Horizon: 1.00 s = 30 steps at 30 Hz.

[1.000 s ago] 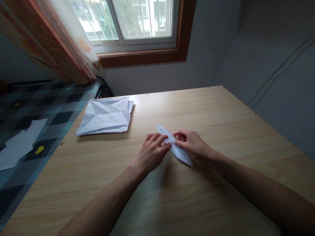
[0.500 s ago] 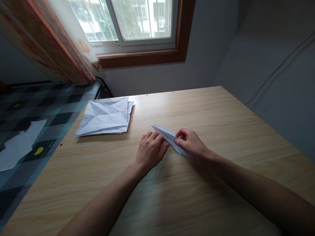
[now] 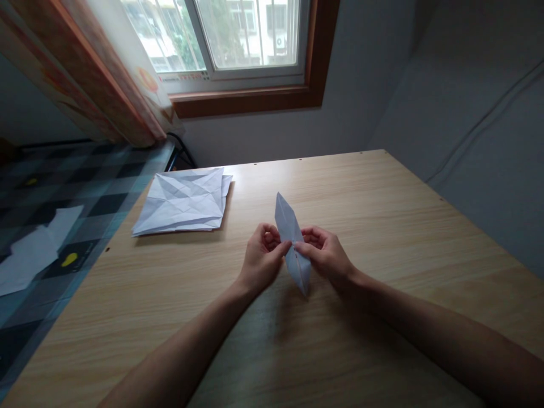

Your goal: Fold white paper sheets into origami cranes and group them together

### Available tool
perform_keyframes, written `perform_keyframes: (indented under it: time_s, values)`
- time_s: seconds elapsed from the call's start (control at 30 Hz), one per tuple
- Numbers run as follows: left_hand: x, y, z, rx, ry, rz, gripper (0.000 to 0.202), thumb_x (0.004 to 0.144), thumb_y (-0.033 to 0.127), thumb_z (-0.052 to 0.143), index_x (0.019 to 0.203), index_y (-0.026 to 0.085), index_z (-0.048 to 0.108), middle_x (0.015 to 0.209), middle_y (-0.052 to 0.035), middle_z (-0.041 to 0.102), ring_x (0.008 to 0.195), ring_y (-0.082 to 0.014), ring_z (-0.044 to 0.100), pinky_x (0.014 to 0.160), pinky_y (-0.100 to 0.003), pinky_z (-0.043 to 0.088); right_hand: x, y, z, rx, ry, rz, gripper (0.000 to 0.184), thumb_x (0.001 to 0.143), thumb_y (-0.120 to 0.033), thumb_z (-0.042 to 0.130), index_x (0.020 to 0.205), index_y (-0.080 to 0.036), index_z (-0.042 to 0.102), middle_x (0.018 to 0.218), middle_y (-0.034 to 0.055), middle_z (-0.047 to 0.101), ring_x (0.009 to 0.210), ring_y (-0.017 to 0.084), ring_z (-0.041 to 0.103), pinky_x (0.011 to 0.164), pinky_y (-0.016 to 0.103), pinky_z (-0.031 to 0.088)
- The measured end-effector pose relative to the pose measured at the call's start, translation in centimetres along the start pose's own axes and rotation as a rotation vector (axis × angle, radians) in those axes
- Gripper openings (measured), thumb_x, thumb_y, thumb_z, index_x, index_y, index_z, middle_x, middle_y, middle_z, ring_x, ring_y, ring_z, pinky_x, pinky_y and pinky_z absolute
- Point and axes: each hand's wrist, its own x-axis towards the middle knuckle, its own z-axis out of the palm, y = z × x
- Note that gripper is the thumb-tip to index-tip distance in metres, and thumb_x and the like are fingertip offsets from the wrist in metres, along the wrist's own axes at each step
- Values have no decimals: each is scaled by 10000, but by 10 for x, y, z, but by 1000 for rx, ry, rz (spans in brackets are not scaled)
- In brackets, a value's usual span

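A narrow folded piece of white paper (image 3: 292, 241), pointed at both ends, stands lifted off the wooden table (image 3: 374, 204). My left hand (image 3: 260, 263) pinches its left side near the middle. From the other side my right hand (image 3: 326, 258) pinches the same middle part. The fingertips of both hands almost meet on the paper. One tip of the paper points away from me and up, the other points down toward the table.
A stack of creased white sheets (image 3: 182, 199) lies at the table's far left. Left of the table is a checked bed cover (image 3: 63, 198) with loose paper (image 3: 29, 252) on it. A window (image 3: 229, 39) and curtain (image 3: 97, 73) are behind; a grey wall runs along the right.
The folded paper lay flat and slanted on the table under my fingers; now both hands have lifted and turned it so it stands nearly in line with my view.
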Motion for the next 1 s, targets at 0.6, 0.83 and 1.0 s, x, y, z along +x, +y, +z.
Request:
perform_keyframes:
  time_s: [0.6,0.83,1.0]
  values:
    - [-2,0,1,-72,-27,-36,353,687,236,793,814,186,467,688,40,618,604,-82,567,582,-188,417,-1,0,-1,-30,53,67,359,630,-452,820,758,-165,646,658,7,662,568,139,585,536,256,449]
    - [0,2,-2,-101,24,-56,379,688,239,791,858,202,455,633,65,623,530,-83,559,532,-183,405,-2,9,2,-72,125,-102,369,674,-371,801,861,-217,523,704,-38,601,625,126,590,585,250,482]
    - [-1,3,1,-4,62,-38,322,680,245,784,788,178,488,653,40,627,567,-86,578,549,-183,409,-5,11,2,-124,160,-147,344,702,-345,777,877,-222,508,737,-43,579,582,107,560,532,231,462]
